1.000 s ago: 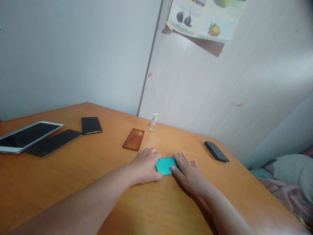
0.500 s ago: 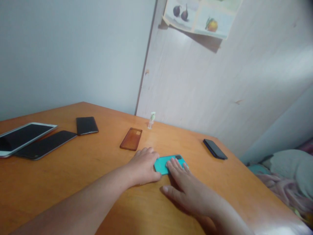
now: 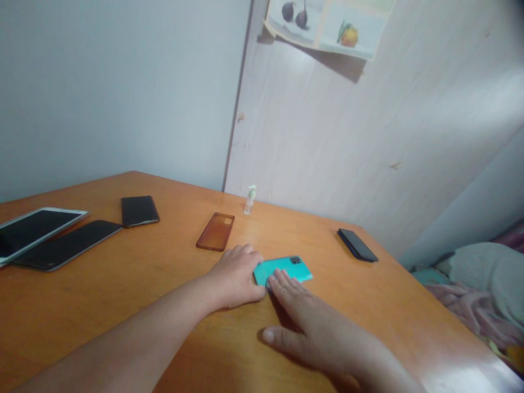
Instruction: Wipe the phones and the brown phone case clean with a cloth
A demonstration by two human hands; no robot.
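Fingers (image 3: 285,286) of the right hand (image 3: 311,319) lie straight and loose across the near side of a teal phone (image 3: 286,266), thumb spread away, grasping nothing; the left hand (image 3: 236,278) pinches the phone's left end between thumb and fingers. The phone rests back up on the wooden table (image 3: 172,256), its camera block (image 3: 295,260) toward the right. If the flat fingers push harder than that pinch resists, the glossy back could slip and the phone pivot or skid, perhaps scraping whichever face is underneath. Just past the left knuckles lies a brown case (image 3: 215,232), which a careless swing might knock; shoved farther, it could topple the upright pump bottle (image 3: 250,200). The black phone (image 3: 357,245), well apart on the right, seems at little risk.
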